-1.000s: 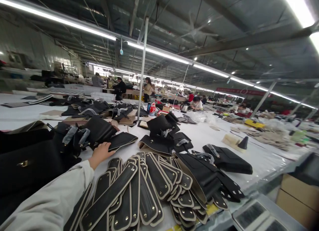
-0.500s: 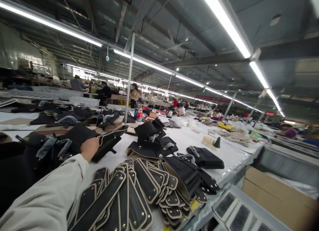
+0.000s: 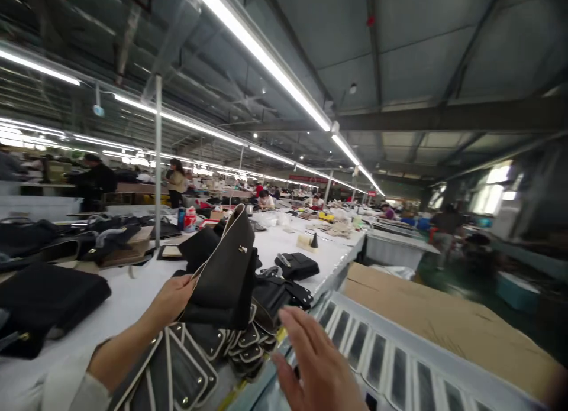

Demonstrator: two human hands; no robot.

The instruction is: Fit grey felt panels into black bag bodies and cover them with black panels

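Note:
My left hand [image 3: 171, 300] pinches the lower edge of a black leather bag panel [image 3: 226, 269] with a pale edge and a small metal stud, holding it up above the table. Beneath it lie fanned black leather strips [image 3: 186, 363] with white borders and studs. My right hand [image 3: 317, 363] hovers near the table's front edge with fingers spread and nothing in it, just right of the panel.
The white worktable [image 3: 133, 295] carries black bags [image 3: 44, 298] at left and more bag pieces [image 3: 297, 264] beyond. A metal post [image 3: 158, 157] stands behind. A cardboard sheet [image 3: 435, 322] and a slatted metal rack [image 3: 390, 363] lie to the right. Other people work far off.
My left hand has lifted the black panel off the pile and brought it upright toward me. My right hand has come into view. The camera has swung to the right.

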